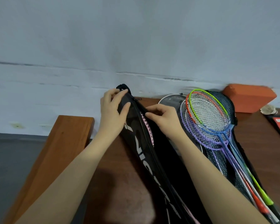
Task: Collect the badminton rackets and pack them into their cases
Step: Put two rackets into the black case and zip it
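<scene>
I am seeing the left hand (pixel 111 113) gripping the black case (pixel 141 143) top, the right hand (pixel 163 118) pinching its open edge beside the pink racket (pixel 146 126).

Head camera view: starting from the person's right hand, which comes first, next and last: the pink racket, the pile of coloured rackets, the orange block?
From the right hand:
1. Pink racket, inside the black case, just left of the fingertips.
2. Pile of coloured rackets, to the right on the table.
3. Orange block, far right against the wall.
</scene>
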`<state>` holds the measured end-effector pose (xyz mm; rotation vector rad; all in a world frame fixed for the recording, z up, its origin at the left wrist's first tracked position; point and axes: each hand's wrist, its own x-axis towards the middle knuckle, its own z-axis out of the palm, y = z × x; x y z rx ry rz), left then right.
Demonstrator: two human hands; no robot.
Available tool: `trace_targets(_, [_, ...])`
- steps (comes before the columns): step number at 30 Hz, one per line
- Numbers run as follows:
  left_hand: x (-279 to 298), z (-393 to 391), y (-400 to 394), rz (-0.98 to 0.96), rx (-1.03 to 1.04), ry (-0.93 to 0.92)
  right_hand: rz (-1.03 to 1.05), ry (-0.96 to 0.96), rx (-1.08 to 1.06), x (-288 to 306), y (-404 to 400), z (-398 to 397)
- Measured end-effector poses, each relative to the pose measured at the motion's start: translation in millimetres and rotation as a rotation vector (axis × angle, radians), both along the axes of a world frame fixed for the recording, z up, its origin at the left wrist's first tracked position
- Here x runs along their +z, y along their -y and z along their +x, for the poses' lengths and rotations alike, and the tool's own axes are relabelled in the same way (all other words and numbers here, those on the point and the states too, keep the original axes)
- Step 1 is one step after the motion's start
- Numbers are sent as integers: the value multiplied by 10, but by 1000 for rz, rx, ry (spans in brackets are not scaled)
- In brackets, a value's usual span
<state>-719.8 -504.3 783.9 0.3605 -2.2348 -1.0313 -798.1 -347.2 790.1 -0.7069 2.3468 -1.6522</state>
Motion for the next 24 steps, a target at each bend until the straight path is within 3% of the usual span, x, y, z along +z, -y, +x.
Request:
trace_targets(3, [-6, -158, 204, -221, -7, 94, -12, 7, 20, 47, -31, 43])
trace_targets(9, [-31, -241, 382, -237, -216, 236, 0, 15, 57, 16, -67, 52])
trace_targets(15, [-128, -193, 407, -48, -341, 39, -46, 204, 80, 2, -79, 44])
trace_targets(18, [-189, -156, 369, -102, -312, 11, -100, 311, 60, 33, 35, -15])
trace_targets(24, [-217, -46, 312, -101, -261, -31, -23, 325, 181, 128, 227, -106])
